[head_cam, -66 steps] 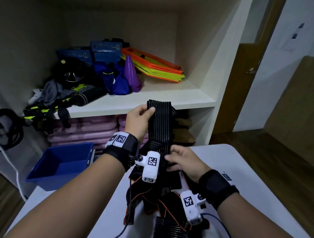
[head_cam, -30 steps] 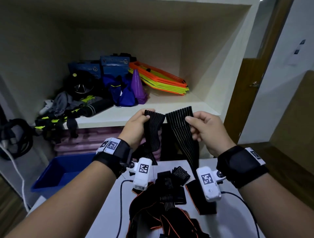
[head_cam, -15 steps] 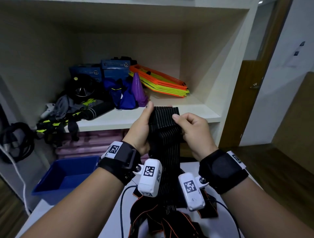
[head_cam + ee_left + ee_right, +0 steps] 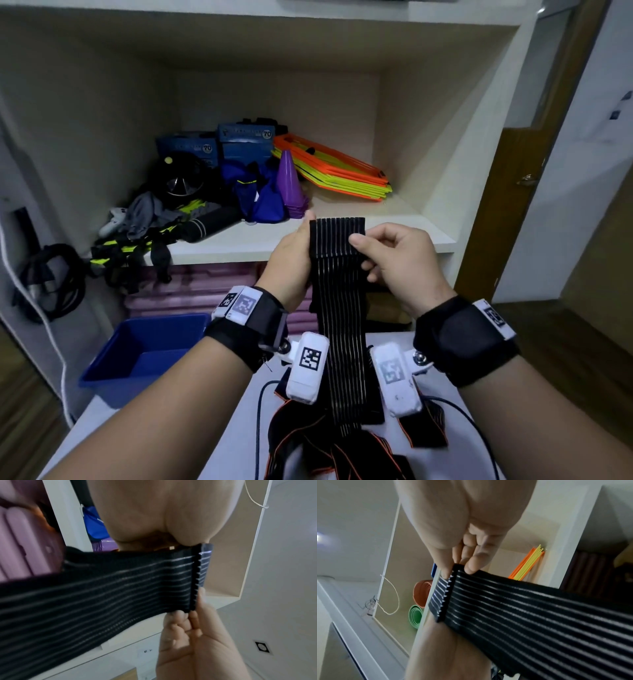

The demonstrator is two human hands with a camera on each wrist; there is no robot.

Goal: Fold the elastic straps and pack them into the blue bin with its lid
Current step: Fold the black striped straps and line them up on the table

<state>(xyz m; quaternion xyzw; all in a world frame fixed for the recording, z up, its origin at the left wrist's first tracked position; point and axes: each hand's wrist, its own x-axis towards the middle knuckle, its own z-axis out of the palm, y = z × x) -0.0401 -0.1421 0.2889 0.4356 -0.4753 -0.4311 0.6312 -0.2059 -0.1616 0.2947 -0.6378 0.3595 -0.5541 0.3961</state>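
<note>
Both forearms reach forward and up, the left hand (image 4: 291, 255) and right hand (image 4: 399, 262) each pinching a top corner of the elastic strap (image 4: 337, 274), thumbs facing the camera.

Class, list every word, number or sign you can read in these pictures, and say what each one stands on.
"70": in a white circle on the left blue box on the shelf.
"70": in a white circle on the right blue box beside it.
The other print on both boxes is too blurred to read.
The wrist tags carry square black-and-white code patterns, not words.
</note>
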